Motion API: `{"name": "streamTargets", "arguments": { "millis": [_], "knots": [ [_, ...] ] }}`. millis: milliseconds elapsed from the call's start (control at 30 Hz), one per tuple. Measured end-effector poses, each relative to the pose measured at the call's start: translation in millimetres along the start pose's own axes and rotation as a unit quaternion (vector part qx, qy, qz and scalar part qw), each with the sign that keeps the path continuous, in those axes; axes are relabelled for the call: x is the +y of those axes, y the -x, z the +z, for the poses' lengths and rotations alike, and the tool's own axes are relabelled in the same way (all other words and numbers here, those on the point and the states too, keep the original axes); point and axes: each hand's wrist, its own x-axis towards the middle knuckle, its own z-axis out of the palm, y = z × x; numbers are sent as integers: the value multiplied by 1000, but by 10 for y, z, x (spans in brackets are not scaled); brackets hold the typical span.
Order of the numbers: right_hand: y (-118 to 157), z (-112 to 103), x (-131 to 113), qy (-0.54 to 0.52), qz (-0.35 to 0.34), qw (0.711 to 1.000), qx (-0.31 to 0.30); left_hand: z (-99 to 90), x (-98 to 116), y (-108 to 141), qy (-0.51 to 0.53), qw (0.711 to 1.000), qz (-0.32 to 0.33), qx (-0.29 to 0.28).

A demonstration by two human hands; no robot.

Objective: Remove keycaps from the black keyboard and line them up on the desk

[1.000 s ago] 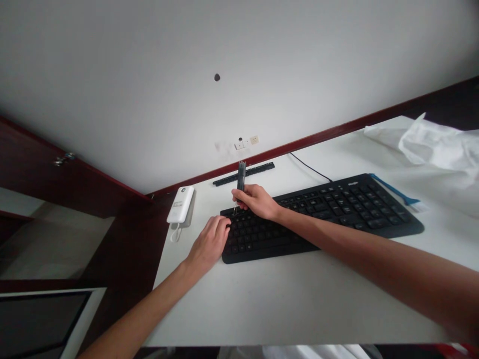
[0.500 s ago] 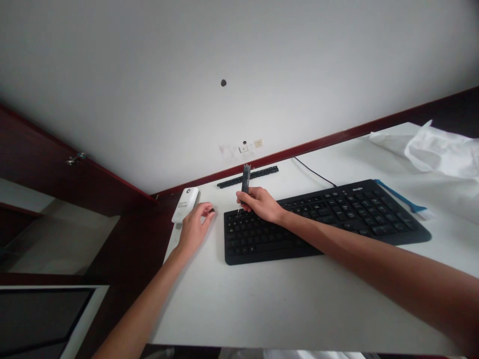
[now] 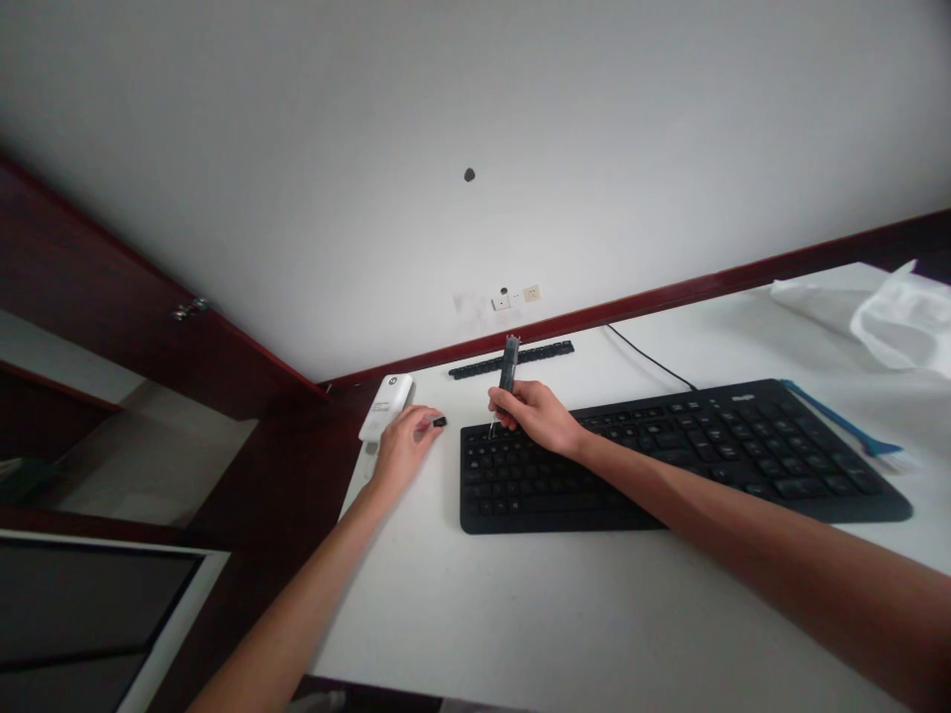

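A black keyboard [image 3: 565, 500] lies on the white table. My right hand [image 3: 539, 411] is closed round a dark, see-through handled tool [image 3: 509, 364] whose thin wire end [image 3: 492, 428] reaches down to the keys at the keyboard's upper left. Between the fingertips of my left hand [image 3: 407, 441] is a small black keycap [image 3: 440, 422], held just left of the keyboard. My right forearm crosses over the keyboard and hides part of its keys.
A white device [image 3: 386, 404] lies beside my left hand. Behind the keyboard is a row of black keycaps [image 3: 546, 352]. A blue brush [image 3: 847, 426] lies at the keyboard's right, a white bag [image 3: 902, 317] beyond it. A cable [image 3: 646, 355] runs towards the wall.
The view has shifted, so the table's things appear further right. The keycap in my left hand shows more clearly. My right hand still holds the tool at the keyboard's upper left.
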Motion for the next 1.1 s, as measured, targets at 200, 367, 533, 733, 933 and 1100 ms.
{"name": "streamTargets", "arguments": {
  "millis": [200,367,533,733,933,1100],
  "knots": [
    [7,3,-27,-2,0,1000,-2,123,42,-160,-3,1000,27,2],
    [3,8,-28,-6,0,1000,-2,299,56,-486,-1,999,41,25],
    [-6,8,-9,-15,-2,1000,-6,404,38,-649,-21,998,44,49],
    [-11,9,-9,-16,0,1000,-10,442,30,-658,-70,992,49,88],
    [-10,10,-10,-9,2,1000,-4,441,47,-681,-66,992,39,98],
    [2,15,-45,-4,5,1000,-2,450,30,-685,-77,990,42,108]
  ]
}}
